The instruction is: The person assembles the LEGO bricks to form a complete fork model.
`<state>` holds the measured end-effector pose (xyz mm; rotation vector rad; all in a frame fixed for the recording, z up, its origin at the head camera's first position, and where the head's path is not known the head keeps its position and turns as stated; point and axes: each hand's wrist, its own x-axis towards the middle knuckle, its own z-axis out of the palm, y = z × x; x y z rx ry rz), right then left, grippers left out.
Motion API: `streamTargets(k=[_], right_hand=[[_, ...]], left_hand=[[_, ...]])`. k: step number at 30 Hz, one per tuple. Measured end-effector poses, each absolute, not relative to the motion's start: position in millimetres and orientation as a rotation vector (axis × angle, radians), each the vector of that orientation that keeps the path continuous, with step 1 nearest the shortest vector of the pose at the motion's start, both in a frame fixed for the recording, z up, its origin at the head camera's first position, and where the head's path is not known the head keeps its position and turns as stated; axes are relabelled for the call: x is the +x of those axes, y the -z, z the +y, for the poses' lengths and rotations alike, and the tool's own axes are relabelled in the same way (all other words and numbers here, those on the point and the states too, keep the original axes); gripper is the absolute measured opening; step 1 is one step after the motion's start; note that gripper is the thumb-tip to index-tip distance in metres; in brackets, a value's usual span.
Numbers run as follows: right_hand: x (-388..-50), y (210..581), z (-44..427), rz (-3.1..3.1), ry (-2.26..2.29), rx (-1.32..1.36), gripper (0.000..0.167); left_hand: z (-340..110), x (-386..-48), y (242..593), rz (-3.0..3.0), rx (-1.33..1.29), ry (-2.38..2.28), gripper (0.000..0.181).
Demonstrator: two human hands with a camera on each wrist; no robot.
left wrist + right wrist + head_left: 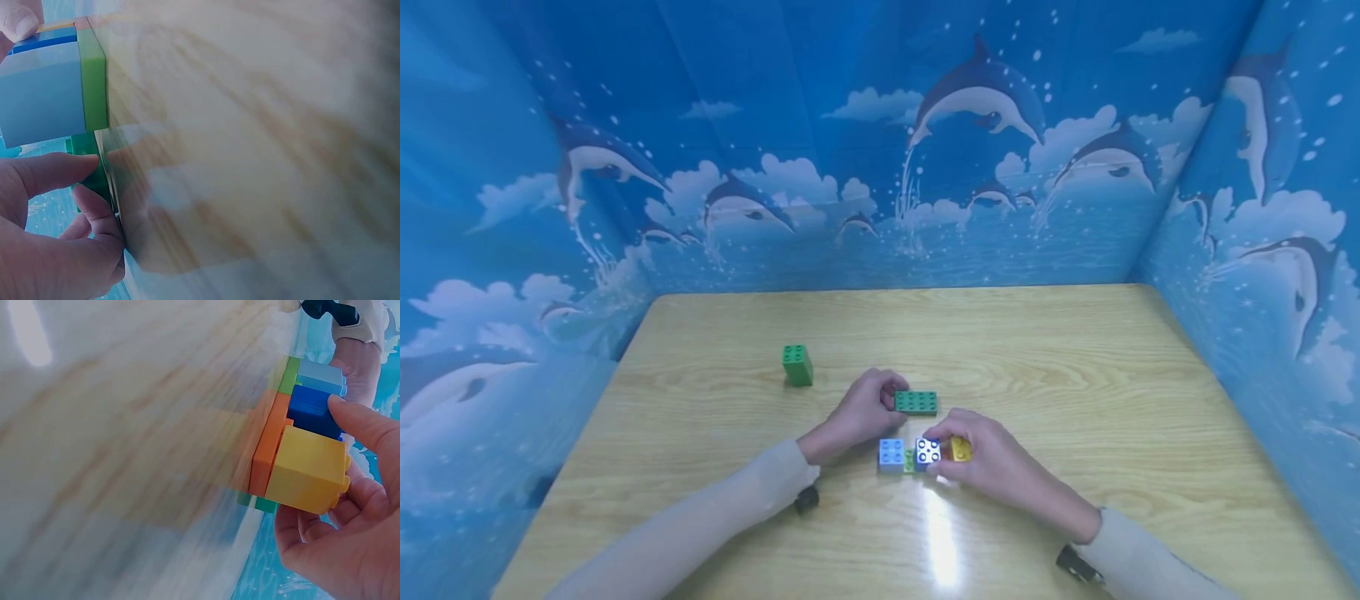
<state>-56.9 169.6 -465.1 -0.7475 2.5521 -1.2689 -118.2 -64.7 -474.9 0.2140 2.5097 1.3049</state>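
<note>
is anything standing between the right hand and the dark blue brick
The yellow brick sits between the palm of the right hand and the dark blue brick, but the hand reaches past to pinch the blue brick; nothing else visibly blocks it.

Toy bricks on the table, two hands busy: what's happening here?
A person's right hand pinches a dark blue brick, between a light blue brick and a yellow brick. These sit on a light green base and an orange base. The left hand grips one end of a dark green brick just beyond. A tall green block stands apart on the table.
</note>
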Motion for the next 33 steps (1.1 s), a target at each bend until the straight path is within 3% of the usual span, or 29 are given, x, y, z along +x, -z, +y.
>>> streamTargets(k=[6, 15, 20, 33], right_hand=[[-57.6, 463.8, 169.9, 2.579, 1.206, -0.775, 0.038], [-57.6, 465.9, 175.7, 2.598, 1.186, -0.818, 0.061], [-54.6, 467.7, 182.9, 2.605, 1.227, -0.794, 0.057], [-44.7, 465.8, 207.3, 2.621, 1.296, -0.669, 0.049]], left_hand=[[-68.5, -115.1, 475.4, 2.487, 0.167, -1.361, 0.054], [-84.4, -100.6, 467.7, 2.466, 0.022, -1.463, 0.044], [-94.7, -87.4, 466.4, 2.420, 0.125, -1.499, 0.042], [-108.4, -52.0, 473.1, 2.363, 0.331, -1.425, 0.059]])
